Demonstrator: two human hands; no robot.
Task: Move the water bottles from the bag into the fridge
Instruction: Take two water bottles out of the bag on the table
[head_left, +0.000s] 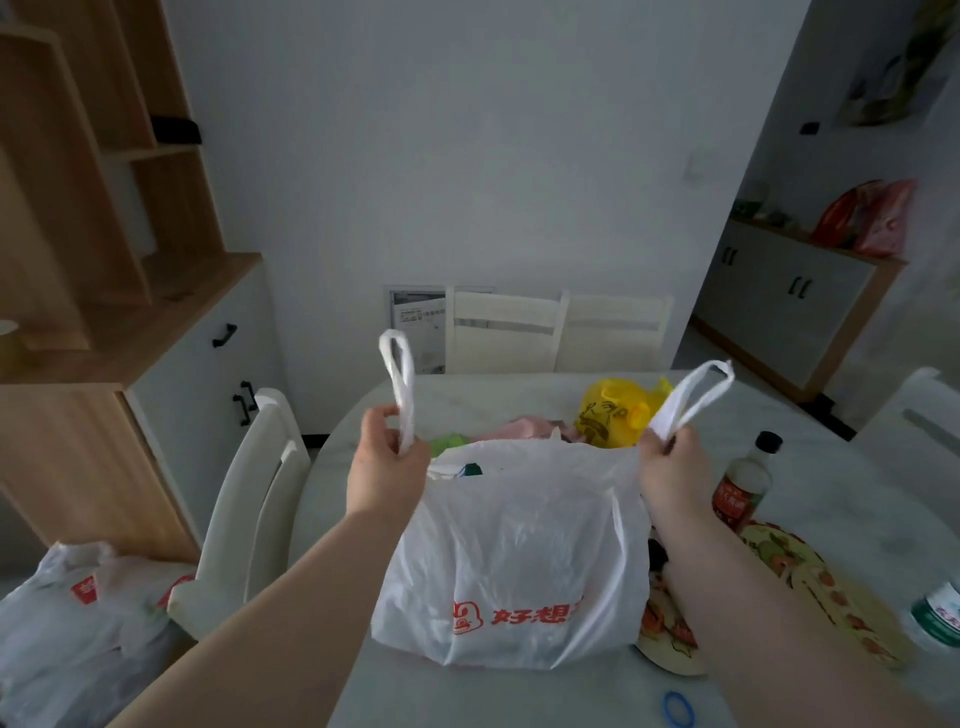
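A white plastic bag (514, 561) with red print stands on the pale table (478, 696) in front of me. My left hand (387, 462) pinches the bag's left handle loop (399, 384), and my right hand (672, 467) pinches the right handle loop (693, 397). The two handles are pulled apart, so the mouth is open. Inside, near the left rim, a green-and-white top (470, 470) shows; the rest of the contents is hidden. A water bottle with a green label (943, 613) lies at the right edge of the table. No fridge is in view.
A dark-capped, red-labelled bottle (745, 483) stands right of the bag, beside a patterned mat (810, 582). Behind the bag lie a yellow bag (613, 410) and pink and green items. White chairs surround the table. Another white bag (78, 613) sits low on the left. A blue ring (678, 709) lies near me.
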